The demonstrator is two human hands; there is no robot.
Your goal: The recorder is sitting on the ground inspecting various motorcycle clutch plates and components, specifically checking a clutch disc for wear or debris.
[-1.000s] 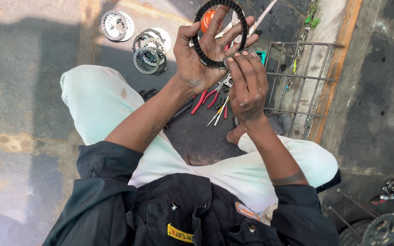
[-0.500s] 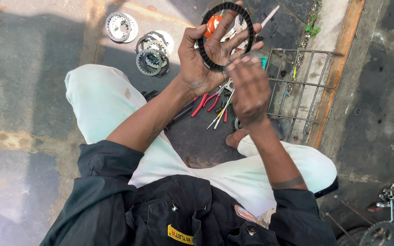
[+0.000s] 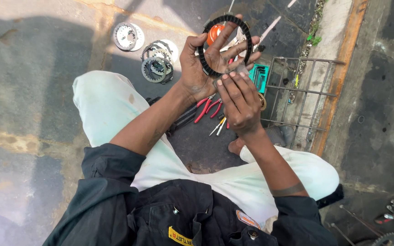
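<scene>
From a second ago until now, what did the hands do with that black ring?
The left hand kept hold of the black toothed ring, fingers spread across it, and tilted it slightly. The right hand stayed just below it, its fingertips shifting a little toward the ring's lower edge. Nothing was picked up or let go. The metal discs, the red-handled pliers and the wire rack stayed on the ground.

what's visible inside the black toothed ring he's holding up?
Through the black toothed ring, held by the left hand, you see that hand's spread fingers and an orange round object on the ground beyond. The palm hides the ring's lower left part.
</scene>
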